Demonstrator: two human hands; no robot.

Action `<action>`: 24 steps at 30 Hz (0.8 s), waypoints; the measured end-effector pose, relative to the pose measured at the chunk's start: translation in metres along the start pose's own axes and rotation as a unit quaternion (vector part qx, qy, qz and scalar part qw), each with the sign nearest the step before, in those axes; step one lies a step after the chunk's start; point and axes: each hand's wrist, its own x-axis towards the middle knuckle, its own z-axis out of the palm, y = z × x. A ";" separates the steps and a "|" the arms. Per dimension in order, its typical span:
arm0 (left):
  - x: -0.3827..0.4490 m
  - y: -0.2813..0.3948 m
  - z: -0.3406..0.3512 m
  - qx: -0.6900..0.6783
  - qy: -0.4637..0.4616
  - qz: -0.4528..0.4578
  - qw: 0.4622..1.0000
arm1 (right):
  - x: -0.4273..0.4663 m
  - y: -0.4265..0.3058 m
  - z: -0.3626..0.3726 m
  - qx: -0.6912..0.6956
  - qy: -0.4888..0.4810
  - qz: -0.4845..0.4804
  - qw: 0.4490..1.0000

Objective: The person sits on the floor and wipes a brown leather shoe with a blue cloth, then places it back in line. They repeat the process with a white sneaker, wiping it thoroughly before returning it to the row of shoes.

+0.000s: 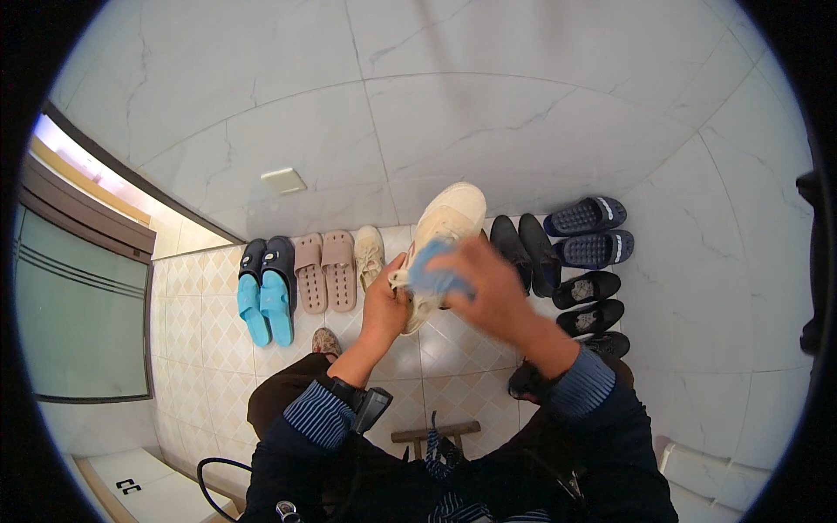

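Note:
A cream lace-up canvas shoe point(452, 209) is held up in front of me, toe pointing away. My left hand point(386, 304) grips it near the heel on its left side. My right hand point(494, 284), blurred, holds a blue cloth point(435, 268) against the laces and opening of the shoe; the cloth hides part of them. A similar cream shoe point(370, 252) stands on the tiled floor to the left of my left hand.
Along the wall point(294, 131) stand pink slides point(325, 271), light blue slippers point(278, 307) over dark clogs point(279, 252) and dark shoes point(539, 252). Navy slides point(592, 248) and black shoes point(592, 317) line the right side. A wooden stool point(435, 431) is beneath me.

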 end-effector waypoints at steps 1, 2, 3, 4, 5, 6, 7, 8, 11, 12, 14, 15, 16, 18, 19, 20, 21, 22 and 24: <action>0.000 0.001 0.001 0.041 0.007 -0.007 0.999 | 0.007 0.014 -0.011 -0.020 0.065 0.022 0.997; -0.001 0.003 0.004 0.070 0.028 0.015 0.997 | 0.014 0.027 -0.022 -0.085 0.113 0.044 0.989; -0.003 0.005 0.004 0.111 0.026 0.028 0.993 | 0.019 0.038 -0.027 -0.100 0.156 0.102 0.977; -0.005 0.008 0.005 0.149 0.027 0.051 0.987 | 0.022 0.045 -0.029 -0.105 0.173 0.118 0.972; -0.005 0.011 0.006 0.185 0.032 0.070 0.980 | 0.024 0.048 -0.027 -0.109 0.200 0.127 0.965; -0.005 0.014 0.006 0.183 0.035 0.071 0.980 | 0.022 0.046 -0.021 -0.126 0.166 0.083 0.975; -0.005 0.016 0.007 0.180 0.042 0.069 0.980 | 0.018 0.039 -0.010 -0.144 0.140 0.042 0.979; -0.005 0.017 0.006 0.177 0.044 0.067 0.981 | 0.014 0.028 0.002 -0.155 0.116 0.001 0.981; -0.004 0.017 0.002 0.224 0.077 0.105 0.966 | 0.002 0.000 0.022 -0.091 -0.014 -0.091 0.992; -0.003 0.017 0.002 0.233 0.060 0.104 0.965 | 0.001 -0.004 0.021 -0.051 -0.033 -0.111 0.992; -0.003 0.017 0.002 0.246 0.045 0.106 0.963 | 0.005 0.000 0.008 -0.095 -0.031 -0.104 0.990; -0.003 0.018 0.002 0.250 0.041 0.107 0.961 | 0.012 0.010 -0.002 -0.133 0.044 -0.079 0.987; -0.004 0.018 0.003 0.253 0.038 0.109 0.960 | 0.017 0.021 -0.014 -0.184 0.089 -0.029 0.978; -0.004 0.020 0.004 0.259 0.037 0.114 0.959 | 0.021 0.031 -0.019 -0.246 0.103 0.025 0.963; -0.004 0.020 0.004 0.262 0.038 0.116 0.957 | 0.022 0.032 -0.014 -0.247 0.080 0.048 0.965; -0.003 0.020 0.004 0.264 0.039 0.121 0.956 | 0.020 0.030 -0.008 -0.247 0.043 0.094 0.963; -0.002 0.019 0.004 0.272 0.038 0.117 0.954 | 0.014 0.021 0.007 -0.276 0.002 0.064 0.959; -0.003 0.019 0.003 0.279 0.037 0.115 0.953 | 0.010 0.010 0.024 -0.185 0.053 -0.073 0.979; -0.004 0.018 0.001 0.285 0.039 0.120 0.950 | 0.002 0.000 0.039 -0.119 -0.002 -0.135 0.984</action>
